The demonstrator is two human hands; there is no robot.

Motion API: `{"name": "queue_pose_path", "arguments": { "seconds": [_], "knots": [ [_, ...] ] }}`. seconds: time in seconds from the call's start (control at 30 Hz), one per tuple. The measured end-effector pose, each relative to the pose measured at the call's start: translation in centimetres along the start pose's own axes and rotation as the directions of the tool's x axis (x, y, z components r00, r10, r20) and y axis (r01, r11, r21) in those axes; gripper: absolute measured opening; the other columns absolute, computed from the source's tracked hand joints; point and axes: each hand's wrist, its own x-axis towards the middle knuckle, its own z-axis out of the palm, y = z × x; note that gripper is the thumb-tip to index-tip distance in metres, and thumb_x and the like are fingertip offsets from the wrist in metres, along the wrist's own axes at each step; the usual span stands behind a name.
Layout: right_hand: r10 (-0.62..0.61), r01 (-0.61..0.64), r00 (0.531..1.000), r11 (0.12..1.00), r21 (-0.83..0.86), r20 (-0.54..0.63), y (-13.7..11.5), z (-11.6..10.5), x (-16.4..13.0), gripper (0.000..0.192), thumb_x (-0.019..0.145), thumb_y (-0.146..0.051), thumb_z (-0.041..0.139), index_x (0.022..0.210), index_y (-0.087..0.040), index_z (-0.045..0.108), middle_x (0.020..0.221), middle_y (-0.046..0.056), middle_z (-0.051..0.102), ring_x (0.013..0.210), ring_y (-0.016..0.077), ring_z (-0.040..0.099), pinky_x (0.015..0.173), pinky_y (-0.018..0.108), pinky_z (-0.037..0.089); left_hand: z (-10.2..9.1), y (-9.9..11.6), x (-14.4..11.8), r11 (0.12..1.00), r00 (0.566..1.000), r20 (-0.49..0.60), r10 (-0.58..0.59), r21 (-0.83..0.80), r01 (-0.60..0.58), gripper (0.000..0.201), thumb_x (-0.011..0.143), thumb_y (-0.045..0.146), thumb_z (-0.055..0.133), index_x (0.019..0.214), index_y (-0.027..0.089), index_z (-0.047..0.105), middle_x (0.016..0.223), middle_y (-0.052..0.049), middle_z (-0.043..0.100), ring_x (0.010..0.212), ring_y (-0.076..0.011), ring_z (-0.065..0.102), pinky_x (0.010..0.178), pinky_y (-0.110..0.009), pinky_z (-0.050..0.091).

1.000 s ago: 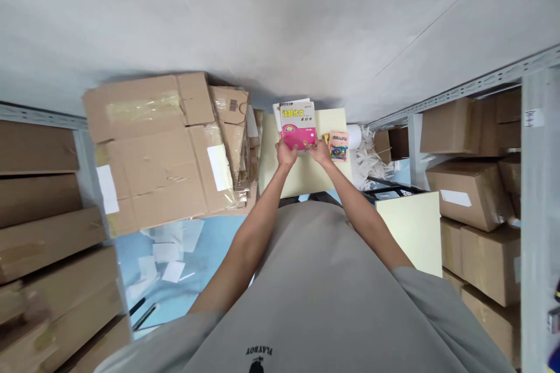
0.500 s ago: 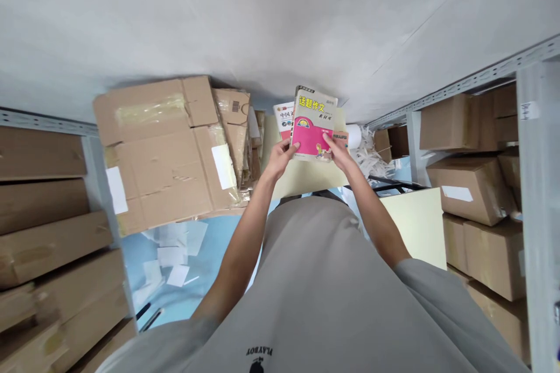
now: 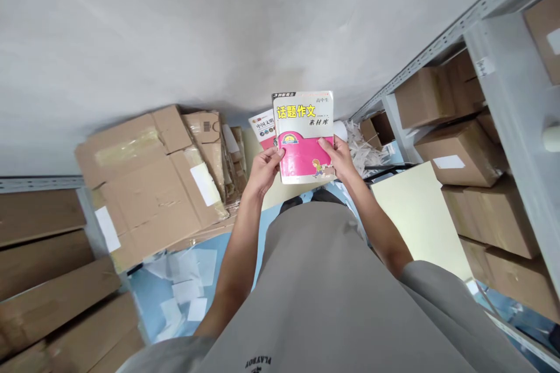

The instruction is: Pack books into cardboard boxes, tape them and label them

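We look through one camera worn on the person's head, facing forward and down. The grey shirt (image 3: 324,280) lies nearest to us, filling the bottom of our wide view; beyond it, near the middle, we see the left hand (image 3: 265,171) and right hand (image 3: 342,158) from above. We face the pale wall (image 3: 227,29) at the top, and catch shelving (image 3: 503,87) along both sides.
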Motion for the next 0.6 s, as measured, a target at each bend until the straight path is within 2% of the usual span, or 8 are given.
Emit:
{"name": "queue_pose_path", "arguments": {
  "seconds": [0.13,0.27,0.4,0.6],
  "knots": [
    [-0.003,0.009,0.998,0.995,0.097,-0.063,-0.8,-1.4,-2.7,0.079,0.083,-0.093,0.092,0.128,-0.03,0.079,0.116,0.008,0.09,0.115,0.0355,0.087,0.093,0.049,0.076,2.0,-0.2,-0.6,0.999,0.995,0.094,-0.029,-0.021,0.031,0.07,0.079,0.08,0.104,0.111,0.019,0.09,0.114,-0.016,0.091,0.122,-0.0412,0.088,0.099,-0.052,0.077],
    [-0.046,0.062,0.978,0.995,0.075,-0.203,-0.6,-4.5,-6.0,0.076,0.084,-0.089,0.094,0.128,-0.029,0.08,0.11,0.007,0.091,0.107,0.0339,0.088,0.087,0.046,0.076,5.2,-1.5,-0.3,0.994,0.974,0.196,-0.111,0.027,0.108,0.073,0.076,0.081,0.105,0.114,0.02,0.091,0.118,-0.016,0.092,0.122,-0.0408,0.088,0.098,-0.05,0.077],
    [-0.095,0.11,0.94,0.993,0.029,-0.329,-0.1,-8.4,-9.7,0.07,0.086,-0.087,0.093,0.125,-0.029,0.083,0.111,0.006,0.091,0.104,0.0334,0.087,0.086,0.047,0.075,9.6,-3.0,0.1,0.98,0.938,0.307,-0.161,0.161,0.116,0.071,0.077,0.075,0.107,0.119,0.021,0.091,0.119,-0.014,0.092,0.122,-0.0398,0.088,0.099,-0.049,0.076],
    [-0.145,0.186,0.895,0.981,0.056,-0.421,0.8,-15.6,-14.8,0.064,0.09,-0.084,0.093,0.126,-0.032,0.084,0.113,0.005,0.09,0.107,0.034,0.086,0.088,0.05,0.075,17.7,-5.3,-1.0,0.966,0.92,0.376,-0.107,0.26,0.006,0.064,0.075,0.066,0.11,0.115,0.021,0.09,0.117,-0.011,0.093,0.122,-0.0386,0.087,0.1,-0.049,0.074]
  ]
}}
